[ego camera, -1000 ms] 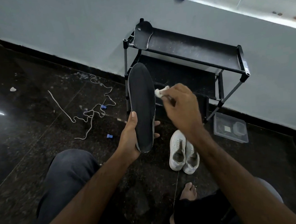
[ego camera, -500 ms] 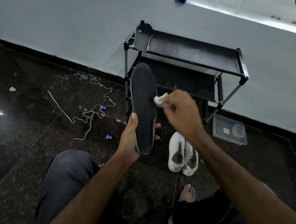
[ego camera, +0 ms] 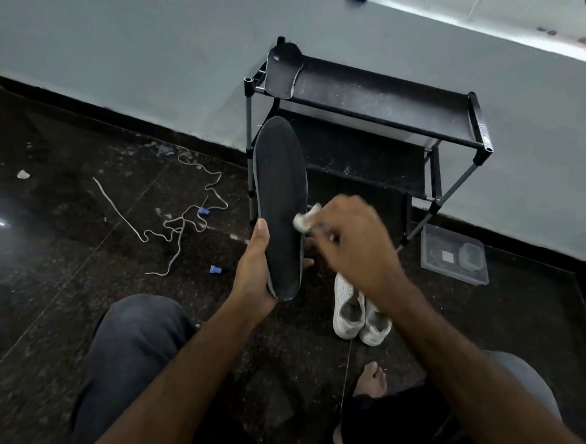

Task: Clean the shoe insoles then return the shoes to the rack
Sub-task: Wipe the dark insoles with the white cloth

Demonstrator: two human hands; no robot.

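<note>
The left hand [ego camera: 253,275] grips a dark insole [ego camera: 282,205] by its lower end, thumb along the left edge and fingers wrapped behind, holding it upright with the toe end pointing away. The right hand [ego camera: 351,242] is blurred; it pinches a small white wipe [ego camera: 304,220] between its fingertips and presses it against the insole's right edge, just above the left hand's fingers.

Below the right wrist, a pair of white sneakers [ego camera: 359,315] sits side by side on the dark stone floor [ego camera: 66,304], toes toward the person. Beyond both hands stands a black two-tier shoe rack [ego camera: 381,110] against the pale wall [ego camera: 137,59]; a second dark insole [ego camera: 282,73] leans at the left end of its top shelf. To the right of the right hand, past the rack's leg, a clear plastic container [ego camera: 453,258] lies on the floor. To the left of the left hand, white shoelaces [ego camera: 178,222] sprawl loosely, with two small blue pieces [ego camera: 203,212] near them, one close to the left wrist. Nearest the camera are the person's knees in dark trousers [ego camera: 131,351] and a bare foot [ego camera: 370,382].
</note>
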